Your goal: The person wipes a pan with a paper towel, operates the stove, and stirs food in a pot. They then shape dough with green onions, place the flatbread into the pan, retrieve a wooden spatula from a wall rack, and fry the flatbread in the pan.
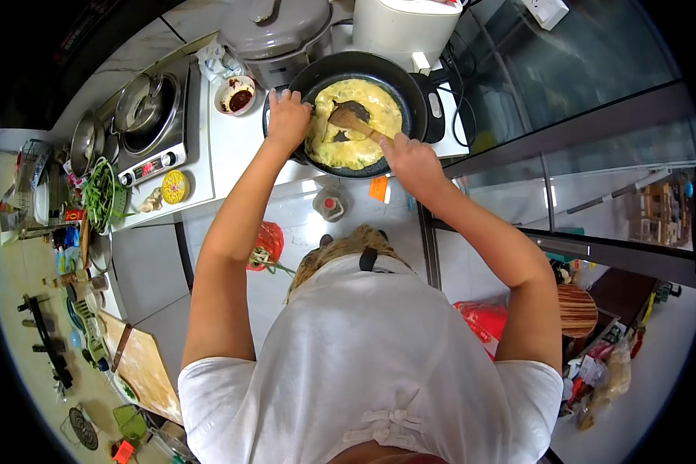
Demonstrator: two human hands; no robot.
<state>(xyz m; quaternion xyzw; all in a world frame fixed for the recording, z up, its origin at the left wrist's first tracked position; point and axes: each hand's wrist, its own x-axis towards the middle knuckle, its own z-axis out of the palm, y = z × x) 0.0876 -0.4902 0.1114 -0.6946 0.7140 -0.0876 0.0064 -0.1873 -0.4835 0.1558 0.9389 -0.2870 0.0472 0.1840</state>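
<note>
A black electric frying pan [421,155] stands on the white counter, with a yellow egg pancake [383,104] spread over its bottom. Dark gaps show in the middle of the pancake. My left hand [288,121] is closed on the pan's left side, where a dark handle is mostly hidden beneath it. In my right hand [411,164] is the handle of a wooden spatula [349,118]. The spatula's flat end rests on the pancake near the middle of the pan.
A bowl with dark red sauce [240,100] sits left of the pan, and a grey electric cooker [274,39] behind it. A white appliance [398,27] stands at the back. Further left are an induction cooker [158,162], a yellow round container [175,186] and green vegetables [100,193].
</note>
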